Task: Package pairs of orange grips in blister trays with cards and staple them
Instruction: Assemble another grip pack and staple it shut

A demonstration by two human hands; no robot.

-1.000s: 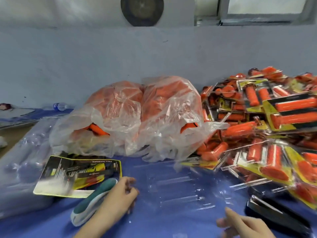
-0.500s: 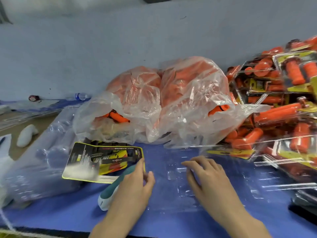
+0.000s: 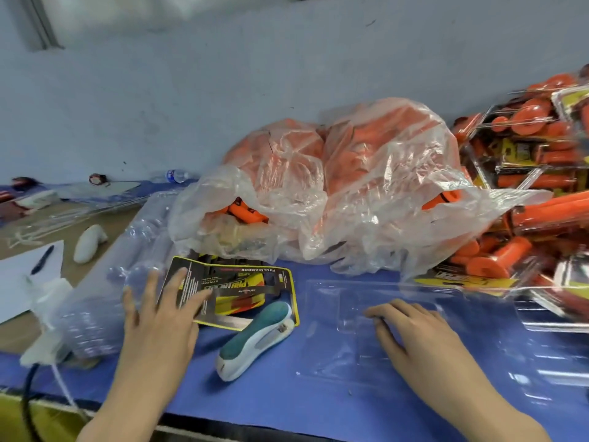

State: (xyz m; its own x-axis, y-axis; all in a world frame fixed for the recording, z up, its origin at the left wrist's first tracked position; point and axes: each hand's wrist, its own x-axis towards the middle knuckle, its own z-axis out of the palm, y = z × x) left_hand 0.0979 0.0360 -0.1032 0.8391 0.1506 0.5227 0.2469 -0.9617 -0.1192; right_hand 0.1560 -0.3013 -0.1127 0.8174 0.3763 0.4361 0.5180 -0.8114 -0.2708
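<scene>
Touching card (image 3: pixel 245 283) and blister tray (image 3: pixel 331 339)

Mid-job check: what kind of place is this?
Probably a hand-packing bench in a small workshop or factory. A clear bag of loose orange grips sits by the wall, finished packs are heaped beside it, and printed cards, an empty clear tray and a stapler lie on the blue table.

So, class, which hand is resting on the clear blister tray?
The right hand, fingers on the empty clear blister tray; the left hand instead lies spread on the printed card.
</scene>
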